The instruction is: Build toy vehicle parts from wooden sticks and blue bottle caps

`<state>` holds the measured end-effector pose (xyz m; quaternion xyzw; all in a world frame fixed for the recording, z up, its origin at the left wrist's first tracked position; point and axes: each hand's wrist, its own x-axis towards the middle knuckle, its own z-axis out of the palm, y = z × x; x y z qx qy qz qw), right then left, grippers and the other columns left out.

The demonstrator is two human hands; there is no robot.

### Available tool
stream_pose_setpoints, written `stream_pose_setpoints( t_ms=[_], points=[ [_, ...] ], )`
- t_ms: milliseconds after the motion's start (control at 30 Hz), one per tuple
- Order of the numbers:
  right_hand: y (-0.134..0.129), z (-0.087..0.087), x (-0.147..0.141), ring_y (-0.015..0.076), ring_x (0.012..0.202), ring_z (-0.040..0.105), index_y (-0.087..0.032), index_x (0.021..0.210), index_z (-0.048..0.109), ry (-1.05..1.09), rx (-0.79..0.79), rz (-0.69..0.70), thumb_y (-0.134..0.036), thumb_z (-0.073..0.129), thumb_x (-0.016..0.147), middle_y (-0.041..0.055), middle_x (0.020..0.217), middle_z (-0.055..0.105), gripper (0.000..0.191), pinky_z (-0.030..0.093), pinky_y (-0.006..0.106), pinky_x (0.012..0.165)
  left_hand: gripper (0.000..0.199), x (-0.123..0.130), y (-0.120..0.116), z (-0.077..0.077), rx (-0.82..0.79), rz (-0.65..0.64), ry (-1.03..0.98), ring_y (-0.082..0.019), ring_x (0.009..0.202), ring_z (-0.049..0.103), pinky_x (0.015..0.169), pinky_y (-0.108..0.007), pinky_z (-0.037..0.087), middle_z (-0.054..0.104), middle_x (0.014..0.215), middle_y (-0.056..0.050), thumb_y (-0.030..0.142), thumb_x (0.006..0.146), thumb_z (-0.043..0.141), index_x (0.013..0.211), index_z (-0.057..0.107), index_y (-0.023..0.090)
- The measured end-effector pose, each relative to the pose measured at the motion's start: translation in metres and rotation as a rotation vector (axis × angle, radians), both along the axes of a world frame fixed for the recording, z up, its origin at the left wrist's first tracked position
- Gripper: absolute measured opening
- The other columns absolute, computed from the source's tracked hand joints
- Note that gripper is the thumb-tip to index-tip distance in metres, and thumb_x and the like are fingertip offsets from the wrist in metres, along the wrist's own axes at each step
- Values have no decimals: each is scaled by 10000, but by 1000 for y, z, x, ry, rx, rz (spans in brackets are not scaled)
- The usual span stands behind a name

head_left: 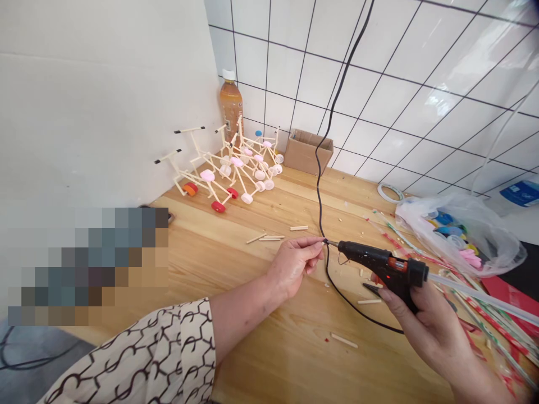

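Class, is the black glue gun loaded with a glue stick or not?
Loaded: a clear glue stick runs out of the back of the black glue gun, gripped by the right hand.

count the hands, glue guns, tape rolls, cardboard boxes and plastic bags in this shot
hands: 2 (left hand, right hand)
glue gun: 1
tape roll: 1
cardboard box: 1
plastic bag: 1
total: 6
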<state>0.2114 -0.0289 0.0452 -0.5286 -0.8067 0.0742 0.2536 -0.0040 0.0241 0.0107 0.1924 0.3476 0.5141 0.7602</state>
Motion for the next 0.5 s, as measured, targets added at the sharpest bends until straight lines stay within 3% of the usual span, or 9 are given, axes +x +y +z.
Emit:
stream_pose_setpoints(
  t_ms=[500],
  points=[
    [-1,-1,4,244,938,640,-218,1118,552,-15,-22,-18,-340,524,868,67,1016,677,279,532,336,768,184,0,1,0,-3,0,-20,-41,430,395,421,-189,192,572,532,-1,209,563,765,714,705,123]
  ],
)
